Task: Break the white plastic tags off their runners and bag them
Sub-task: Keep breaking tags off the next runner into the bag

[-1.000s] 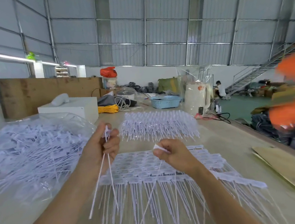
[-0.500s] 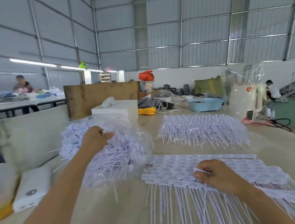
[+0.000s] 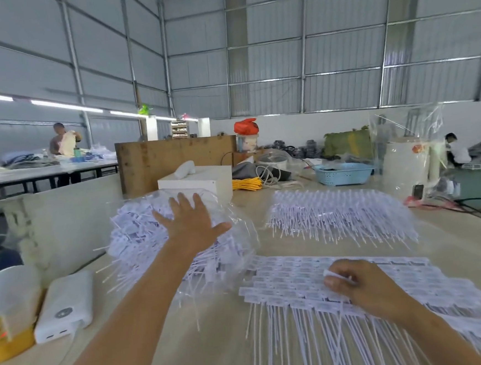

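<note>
A clear plastic bag (image 3: 140,242) bulging with loose white tags lies on the table at centre left. My left hand (image 3: 192,220) hovers over its top with fingers spread and nothing in it. A flat sheet of white tags on runners (image 3: 295,278), long tails pointing toward me, lies in front at the right. My right hand (image 3: 362,285) rests on that sheet and pinches a white tag (image 3: 331,273) between thumb and fingers. A second heap of tags on runners (image 3: 339,214) lies farther back.
A white power bank (image 3: 66,305) and a white-and-yellow container (image 3: 7,310) sit at the left table edge. Behind stand a white box (image 3: 201,181), yellow cord (image 3: 246,184), blue basket (image 3: 343,172) and wooden board (image 3: 174,158). People work far left and far right.
My left hand carried its tags to the bag, let them go and now spreads open above it. My right hand dropped onto the tag sheet, still pinching a tag. The view swung left.
</note>
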{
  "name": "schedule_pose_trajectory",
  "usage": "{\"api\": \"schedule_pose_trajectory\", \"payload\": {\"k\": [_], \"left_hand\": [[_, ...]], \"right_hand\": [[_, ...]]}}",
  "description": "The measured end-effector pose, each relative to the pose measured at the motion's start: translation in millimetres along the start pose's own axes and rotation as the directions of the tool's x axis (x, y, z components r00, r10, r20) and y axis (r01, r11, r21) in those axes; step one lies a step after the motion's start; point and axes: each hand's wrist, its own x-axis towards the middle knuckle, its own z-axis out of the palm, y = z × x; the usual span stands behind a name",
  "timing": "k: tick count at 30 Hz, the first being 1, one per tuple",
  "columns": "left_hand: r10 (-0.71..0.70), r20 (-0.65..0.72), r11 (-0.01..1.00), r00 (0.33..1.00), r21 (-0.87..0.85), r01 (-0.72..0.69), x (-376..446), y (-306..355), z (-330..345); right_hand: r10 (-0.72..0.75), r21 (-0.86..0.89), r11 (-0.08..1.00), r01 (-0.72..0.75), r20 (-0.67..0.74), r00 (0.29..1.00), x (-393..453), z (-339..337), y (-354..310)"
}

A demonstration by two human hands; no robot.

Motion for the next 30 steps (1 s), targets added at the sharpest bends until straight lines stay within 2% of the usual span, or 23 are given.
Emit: {"api": "schedule_pose_trajectory", "payload": {"k": [2,3,4,5,6,7,8,9,10,11,13,17,20,22,26,30], "left_hand": [[0.135,-0.272,0.969,0.953,-0.163,-0.184,-17,34,-7],[0.187,-0.386,0.887,0.904,-0.328,-0.324,-27,53,-7],[0.213,-0.424,0.752,0.88,-0.504,-0.424,-39,73,-6],[0.242,-0.372,0.623,0.896,-0.649,-0.438,-51,91,-3],[0.292,-0.239,0.534,0.926,-0.762,-0.366,-62,109,2],[0.346,-0.07,0.467,0.936,-0.852,-0.236,-73,123,10],[0.391,0.1,0.396,0.915,-0.916,-0.069,-81,134,19],[0.445,0.236,0.312,0.864,-0.945,0.097,-87,141,28],[0.503,0.311,0.228,0.806,-0.948,0.223,-92,145,38],[0.551,0.332,0.159,0.766,-0.942,0.294,-95,147,45],[0.565,0.294,0.074,0.771,-0.949,0.307,-98,145,53],[0.455,0.203,0.015,0.867,-0.975,0.22,-102,145,56],[0.378,0.142,-0.048,0.915,-0.984,0.173,-104,148,55],[0.364,0.109,-0.067,0.925,-0.988,0.143,-104,149,56],[0.401,0.099,0.017,0.911,-0.995,0.1,-107,153,58],[0.42,0.192,0.092,0.887,-0.981,0.169,-108,155,55]], "right_hand": [[0.016,0.077,0.997,-0.011,-0.071,0.997,-2,-2,-5],[0.028,0.117,0.993,-0.017,-0.093,0.995,-2,-2,-7],[0.033,0.133,0.991,-0.019,-0.111,0.993,-2,-2,-9],[0.032,0.126,0.992,-0.016,-0.125,0.992,-2,-2,-11],[0.028,0.122,0.992,-0.011,-0.134,0.991,-1,-3,-13],[0.022,0.131,0.991,-0.004,-0.136,0.99,-1,-5,-14],[0.019,0.146,0.989,0.001,-0.131,0.991,-1,-6,-13],[0.014,0.156,0.988,0.005,-0.123,0.992,-1,-7,-12],[0.008,0.161,0.987,0.011,-0.114,0.993,-2,-8,-10],[0.007,0.159,0.987,0.009,-0.101,0.995,-3,-9,-9],[0.039,0.172,0.985,-0.03,-0.05,0.998,-5,-10,-8],[0.128,0.206,0.972,-0.115,-0.051,0.99,-6,-17,-7],[0.115,-0.019,0.993,-0.116,-0.043,0.992,-5,-26,-1],[0.101,-0.016,0.995,-0.1,0.018,0.995,-7,-27,0],[0.05,0.039,0.998,-0.051,0.036,0.998,-11,-25,-1],[0.067,0.078,0.994,-0.073,0.078,0.995,-14,-29,1]]}}
